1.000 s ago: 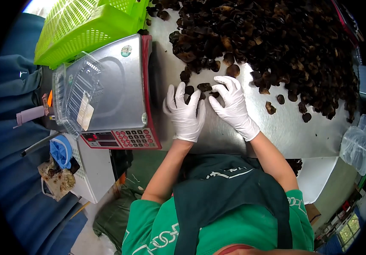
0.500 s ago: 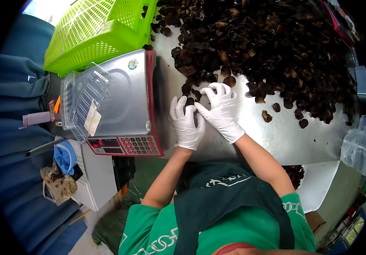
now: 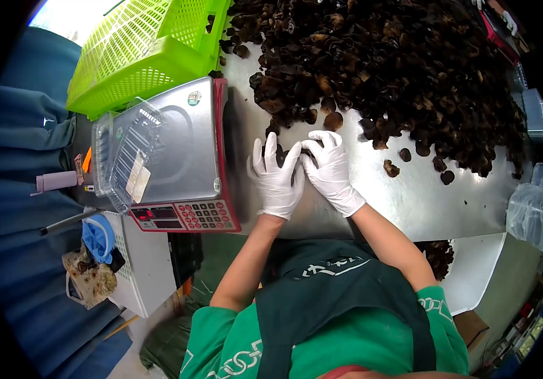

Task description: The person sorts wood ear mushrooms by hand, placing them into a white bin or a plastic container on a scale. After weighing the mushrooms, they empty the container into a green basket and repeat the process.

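A large heap of dark brown, curled mushroom-like pieces point(image 3: 372, 69) covers the back of the metal table point(image 3: 404, 211). Both my hands wear white gloves and meet in front of the heap's left end. My left hand point(image 3: 276, 177) has its fingers spread and bent over a few dark pieces, some of them partly hidden. Close beside it, my right hand point(image 3: 329, 172) has curled fingers, with its thumb and index near the left fingertips; a small dark piece shows between them. Loose round pieces point(image 3: 333, 121) lie just beyond my hands.
A red-edged scale point(image 3: 186, 145) stands left of my hands, with clear plastic trays point(image 3: 131, 158) on its left side. Behind it is a green basket point(image 3: 132, 54). A clear plastic bag point(image 3: 533, 205) hangs at the right edge, and a white container point(image 3: 477, 271) sits below the table.
The left fingers have opened and straightened somewhat. My right hand has drawn its fingers in, closer to my left hand.
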